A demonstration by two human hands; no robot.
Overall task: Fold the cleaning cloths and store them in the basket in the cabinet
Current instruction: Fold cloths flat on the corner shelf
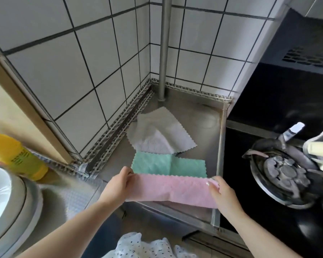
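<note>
A pink cleaning cloth (172, 189) hangs stretched between my hands above the front edge of the steel counter (199, 131). My left hand (119, 185) pinches its left end and my right hand (223, 194) grips its right end. Just behind it a green cloth (168, 164) lies flat on the counter, doubled over. A white and grey cloth (160, 133) lies rumpled farther back toward the corner. No basket or cabinet shows in this view.
A steel pipe (164, 49) rises from the tiled back corner. A black gas stove with a burner (285, 172) lies to the right. A yellow bottle (17, 155) and a white bowl (0, 190) stand at the left.
</note>
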